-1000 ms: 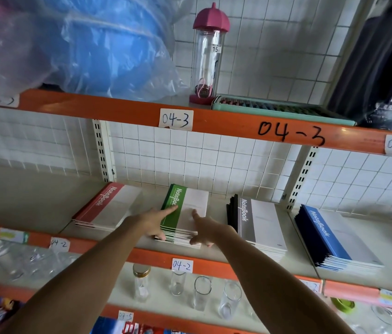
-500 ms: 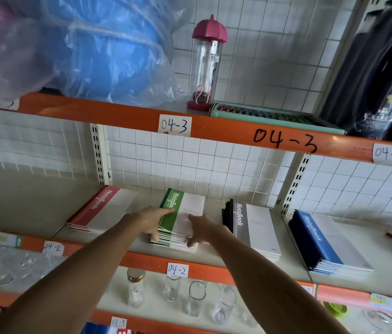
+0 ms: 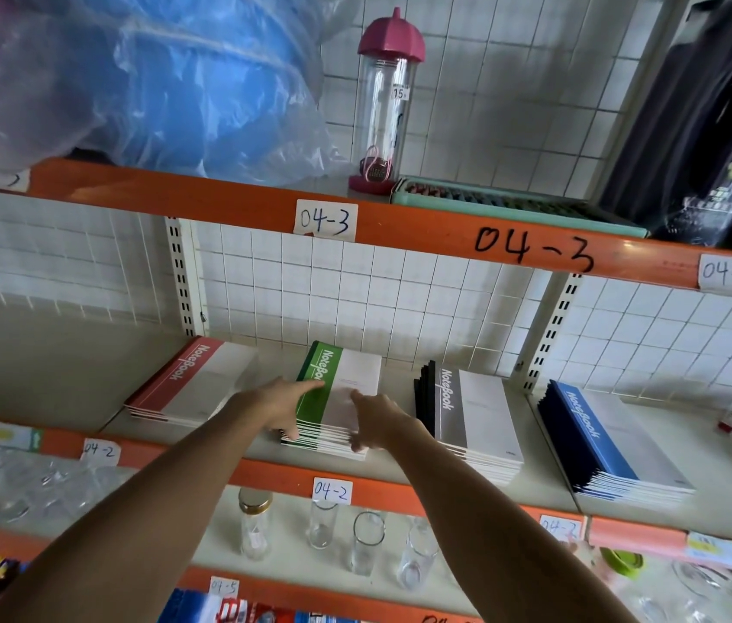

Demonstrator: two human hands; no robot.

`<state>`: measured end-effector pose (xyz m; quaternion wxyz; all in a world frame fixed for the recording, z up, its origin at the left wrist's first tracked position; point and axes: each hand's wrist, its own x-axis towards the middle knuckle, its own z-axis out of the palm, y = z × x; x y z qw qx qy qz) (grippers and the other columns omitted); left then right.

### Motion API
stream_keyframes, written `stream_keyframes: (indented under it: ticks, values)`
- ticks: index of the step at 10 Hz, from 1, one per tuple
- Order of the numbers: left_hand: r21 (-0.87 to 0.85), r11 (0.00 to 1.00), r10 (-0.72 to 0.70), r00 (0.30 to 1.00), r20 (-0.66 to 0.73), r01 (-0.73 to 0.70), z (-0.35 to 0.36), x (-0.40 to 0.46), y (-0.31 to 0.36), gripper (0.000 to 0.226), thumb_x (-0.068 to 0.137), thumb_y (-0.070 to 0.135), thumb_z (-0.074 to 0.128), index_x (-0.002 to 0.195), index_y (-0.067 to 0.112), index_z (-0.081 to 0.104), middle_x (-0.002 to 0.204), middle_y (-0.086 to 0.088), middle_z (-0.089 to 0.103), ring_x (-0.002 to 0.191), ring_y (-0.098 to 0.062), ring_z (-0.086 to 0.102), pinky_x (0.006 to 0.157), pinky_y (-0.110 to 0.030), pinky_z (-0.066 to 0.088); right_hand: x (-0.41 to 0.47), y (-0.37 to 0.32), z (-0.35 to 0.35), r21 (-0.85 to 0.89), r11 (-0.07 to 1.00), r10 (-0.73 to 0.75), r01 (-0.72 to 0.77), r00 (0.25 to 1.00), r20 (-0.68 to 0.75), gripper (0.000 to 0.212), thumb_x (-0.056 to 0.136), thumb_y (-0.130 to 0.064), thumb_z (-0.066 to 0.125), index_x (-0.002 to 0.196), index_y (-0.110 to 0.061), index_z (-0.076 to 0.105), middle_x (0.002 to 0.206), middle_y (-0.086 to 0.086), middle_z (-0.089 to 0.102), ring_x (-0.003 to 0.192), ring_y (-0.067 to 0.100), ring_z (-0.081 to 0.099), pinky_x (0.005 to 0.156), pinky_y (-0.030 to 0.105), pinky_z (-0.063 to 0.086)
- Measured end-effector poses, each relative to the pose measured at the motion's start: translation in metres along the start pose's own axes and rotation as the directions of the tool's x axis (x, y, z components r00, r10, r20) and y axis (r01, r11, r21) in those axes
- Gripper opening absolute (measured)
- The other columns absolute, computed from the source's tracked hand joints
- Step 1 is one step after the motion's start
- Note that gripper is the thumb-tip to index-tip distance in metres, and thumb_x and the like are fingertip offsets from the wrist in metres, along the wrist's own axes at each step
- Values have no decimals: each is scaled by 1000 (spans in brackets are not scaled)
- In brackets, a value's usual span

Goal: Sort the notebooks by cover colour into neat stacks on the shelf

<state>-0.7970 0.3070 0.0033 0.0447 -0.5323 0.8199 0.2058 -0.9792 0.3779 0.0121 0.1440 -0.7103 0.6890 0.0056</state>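
1. Where the middle shelf [image 3: 400, 460] carries four notebook stacks in a row, both hands are on the green stack [image 3: 337, 397], second from the left.
2. Left hand [image 3: 278, 404]: index finger stretched along the green spine band of the top cover, thumb down against the stack's near left corner. Fingers apart and mostly straight, lying on the stack, not curled round it.
3. Right hand [image 3: 377, 420]: index finger laid on the white part of the top cover, thumb pressed to the near right edge. Fingers spread, flat against the stack.
4. Green stack: long axis runs from the shelf front toward the tiled back wall, leaning slightly right at the far end. Spine on the left; "NoteBook" lettering runs along the spine band.
5. Red stack [image 3: 193, 384]: leftmost, long axis swung more to the right at its far end, out of line with the others.
6. Black-and-grey stack [image 3: 467, 415], right of the green one, apart from it, far end leaning left.
7. Blue stack [image 3: 611, 442], rightmost, beyond the upright, lower books fanned out at the near edge.
8. Shelf below: drinking glasses [image 3: 366, 548] and a lidded jar [image 3: 255, 523].
9. Shelf above: clear bottle with pink cap [image 3: 385, 101], blue plastic-wrapped bundle [image 3: 152, 78].
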Motion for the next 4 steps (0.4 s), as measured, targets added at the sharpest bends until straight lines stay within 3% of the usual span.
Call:
stream_keyframes:
  ticks: [1,2,4]
  values:
    - [-29,999,-25,999,28,26,3,-2,7,108,78,-3,75,155,42,14,143,-18,46,102,-27,64,79,-36,59,-2,-3,-3,-10,1000,24,-24,999,24,89,75,-18,84,147,-9,32,121,17,64,116,32,58,85,34,48]
    - [10,999,-49,999,-6,49,6,-8,13,105,84,0,69,154,48,8,138,-16,47,95,-23,61,75,-32,59,-6,-7,-5,-20,999,45,-44,998,46,87,79,-17,81,147,-10,27,125,20,60,116,35,58,80,35,47]
    - [305,951,-12,993,-115,47,6,-24,15,89,89,26,66,155,40,8,134,-11,53,107,-28,60,82,-36,55,-19,-8,-7,-20,997,77,-77,997,-18,80,79,-27,80,140,-12,30,117,18,61,107,37,61,79,42,52]
